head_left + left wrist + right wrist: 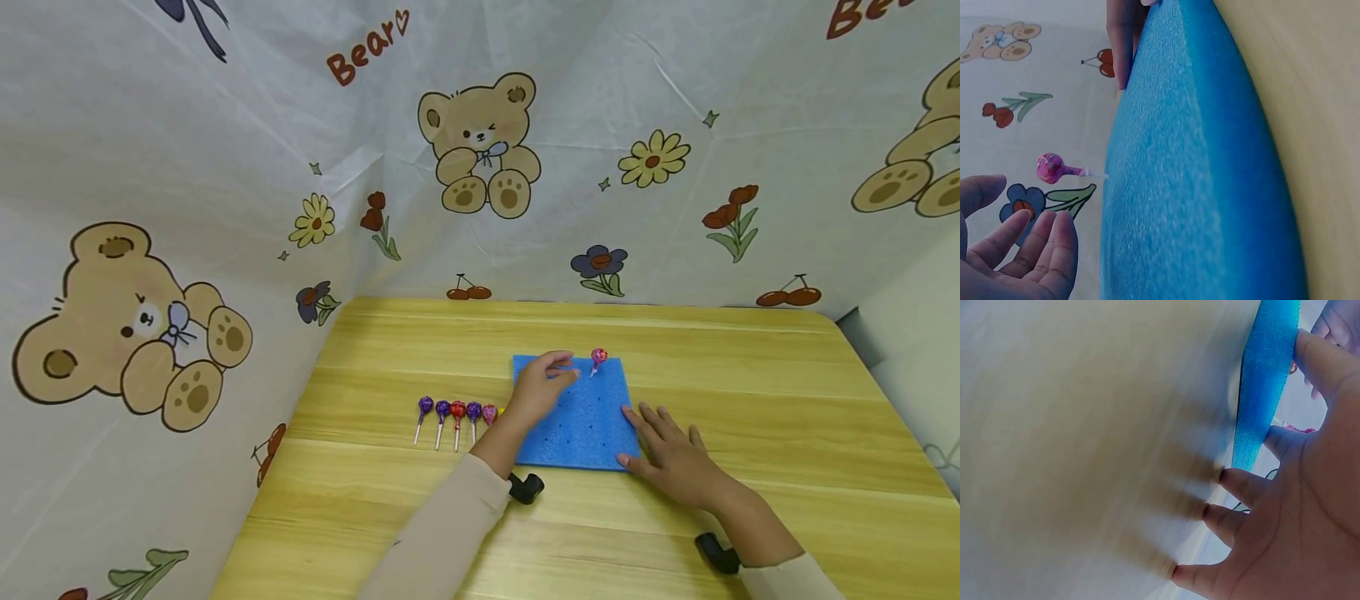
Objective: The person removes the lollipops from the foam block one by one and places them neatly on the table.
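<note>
A pink lollipop (598, 356) stands upright by its stick in the far right part of a blue foam block (592, 433). Small holes dot the block's top. My left hand (538, 388) hovers over the block's left side, fingers loosely bent and holding nothing. In the left wrist view the lollipop (1050, 168) shows just beyond those fingertips. On the block's right edge, the thumb and index finger of my right hand (671, 457) rest against the foam, while its other fingers touch the table, as the right wrist view shows.
Left of the block, several wrapped lollipops (458, 409) lie in a row on the wooden table (337, 500); my left arm hides the right end of that row. A white cloth (277, 108) printed with bears hangs behind the table and along its left side.
</note>
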A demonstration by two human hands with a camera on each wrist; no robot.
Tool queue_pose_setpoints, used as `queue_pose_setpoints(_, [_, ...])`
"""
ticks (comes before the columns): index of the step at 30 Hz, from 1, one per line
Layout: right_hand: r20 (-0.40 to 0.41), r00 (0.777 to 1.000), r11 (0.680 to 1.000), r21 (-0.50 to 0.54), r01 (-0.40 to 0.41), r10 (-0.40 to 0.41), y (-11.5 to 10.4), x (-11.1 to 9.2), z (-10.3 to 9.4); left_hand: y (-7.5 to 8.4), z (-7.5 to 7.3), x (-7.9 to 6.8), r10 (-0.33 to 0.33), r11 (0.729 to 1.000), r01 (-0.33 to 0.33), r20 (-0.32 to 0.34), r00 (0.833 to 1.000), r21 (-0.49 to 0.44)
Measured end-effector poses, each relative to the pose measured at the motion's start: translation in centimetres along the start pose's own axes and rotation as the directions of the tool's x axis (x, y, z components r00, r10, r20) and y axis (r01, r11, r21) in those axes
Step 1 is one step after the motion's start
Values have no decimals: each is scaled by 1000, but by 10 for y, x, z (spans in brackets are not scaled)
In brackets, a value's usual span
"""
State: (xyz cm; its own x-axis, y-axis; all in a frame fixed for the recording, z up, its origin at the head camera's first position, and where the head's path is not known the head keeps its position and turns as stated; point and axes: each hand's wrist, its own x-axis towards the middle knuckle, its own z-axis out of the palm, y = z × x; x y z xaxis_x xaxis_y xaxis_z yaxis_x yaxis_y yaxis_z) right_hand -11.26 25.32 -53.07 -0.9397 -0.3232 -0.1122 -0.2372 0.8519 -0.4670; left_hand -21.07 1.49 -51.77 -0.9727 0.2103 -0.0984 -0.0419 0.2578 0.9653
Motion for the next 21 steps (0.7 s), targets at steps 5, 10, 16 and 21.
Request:
queue_pose_setpoints(5, [-2,1000,1000,-5,-1,1,0,0,0,0,11,7,-19,999,20,9,1000,-36])
queue_pose_setpoints(10, [-2,1000,1000,-3,-5,5,0,0,0,0,20,14,-23,999,24,33,999,-39])
queue_pose_setpoints(16, [2,1000,1000,-3,-8,8,1,-1,2,0,29,20,-35,999,34,60,998,17])
queue_pose_setpoints(21, [-2,1000,1000,-1,-7,7,1,0,2,-1,34,25,-12,1000,10,72,997,20])
